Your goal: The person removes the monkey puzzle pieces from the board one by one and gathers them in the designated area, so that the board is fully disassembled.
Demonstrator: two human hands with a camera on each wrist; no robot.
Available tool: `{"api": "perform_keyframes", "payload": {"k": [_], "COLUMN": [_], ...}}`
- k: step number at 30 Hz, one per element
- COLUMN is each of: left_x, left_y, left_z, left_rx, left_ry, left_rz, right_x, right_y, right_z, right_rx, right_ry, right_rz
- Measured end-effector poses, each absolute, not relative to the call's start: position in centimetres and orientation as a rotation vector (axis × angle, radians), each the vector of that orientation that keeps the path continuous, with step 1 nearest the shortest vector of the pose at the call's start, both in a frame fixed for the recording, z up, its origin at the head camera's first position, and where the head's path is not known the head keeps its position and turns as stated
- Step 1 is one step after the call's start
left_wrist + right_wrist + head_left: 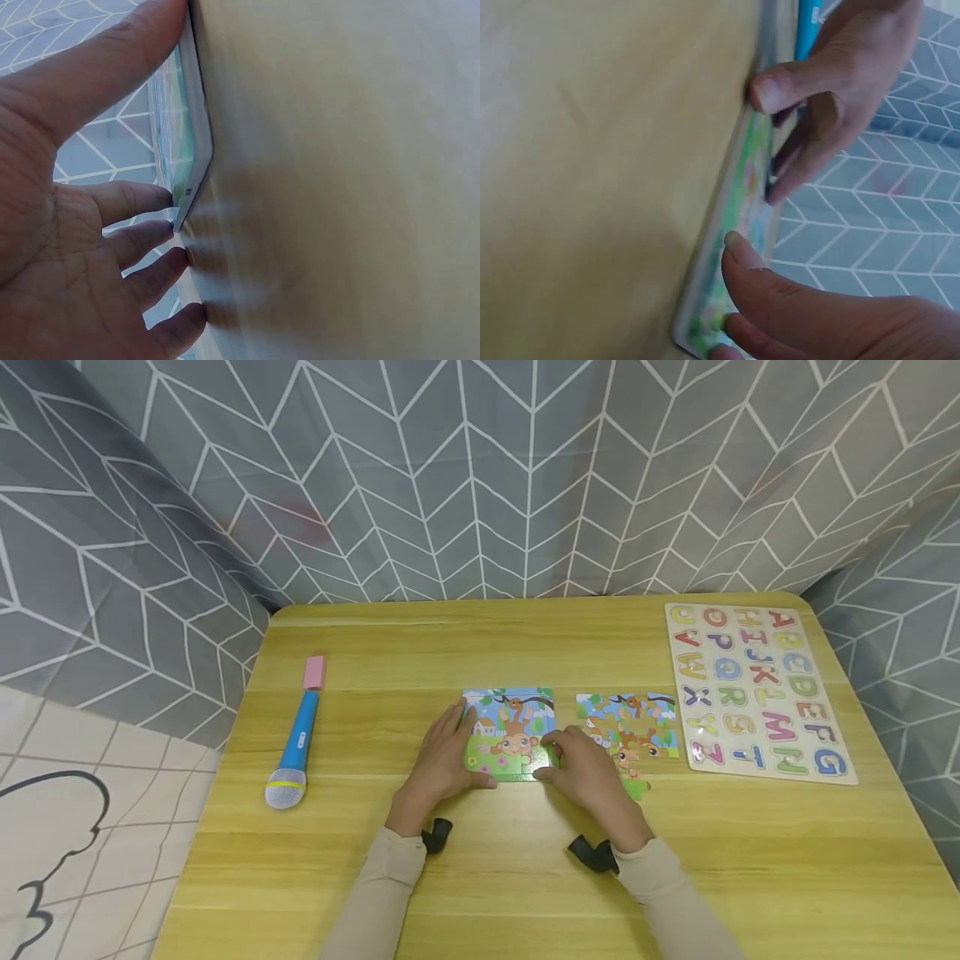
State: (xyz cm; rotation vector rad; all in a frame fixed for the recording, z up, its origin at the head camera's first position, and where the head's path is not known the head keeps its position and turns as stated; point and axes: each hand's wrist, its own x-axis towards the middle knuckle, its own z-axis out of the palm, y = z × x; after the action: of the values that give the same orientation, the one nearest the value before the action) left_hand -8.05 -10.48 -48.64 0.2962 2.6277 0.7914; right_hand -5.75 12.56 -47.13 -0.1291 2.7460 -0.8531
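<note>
A jigsaw puzzle board (pixel 491 745) with a cartoon monkey picture lies on the table, mostly filled in. My left hand (pixel 442 756) holds it at its left side, fingers along the far left edge and thumb at the near edge. In the left wrist view the board's pale edge (pixel 196 112) runs between thumb and fingers. My right hand (pixel 588 768) is at the board's near right corner, its thumb and fingertips around a small green puzzle piece (pixel 553 755). The hand partly hides that piece. Loose puzzle pieces (pixel 633 727) lie just right of this hand.
A wooden alphabet board (pixel 765 693) with knobbed letters lies at the right. On the left are a blue toy microphone (pixel 300 735) and a pink block (pixel 314 672) touching its end. Black wrist attachments (pixel 596 854) show under both forearms. A patterned grey curtain (pixel 495 485) hangs behind the table.
</note>
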Motion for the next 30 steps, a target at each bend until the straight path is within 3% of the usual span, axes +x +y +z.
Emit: {"api": "perform_keyframes", "payload": {"k": [30], "left_x": [-8.13], "left_y": [-10.5], "left_z": [-48.57], "left_rx": [0.317], "left_ry": [2.626], "left_rz": [0.77], "right_x": [-5.58], "right_y": [11.62], "right_z": [-47.68], "right_rx": [-0.131], "right_ry": [2.688], "right_rz": [-1.019]}}
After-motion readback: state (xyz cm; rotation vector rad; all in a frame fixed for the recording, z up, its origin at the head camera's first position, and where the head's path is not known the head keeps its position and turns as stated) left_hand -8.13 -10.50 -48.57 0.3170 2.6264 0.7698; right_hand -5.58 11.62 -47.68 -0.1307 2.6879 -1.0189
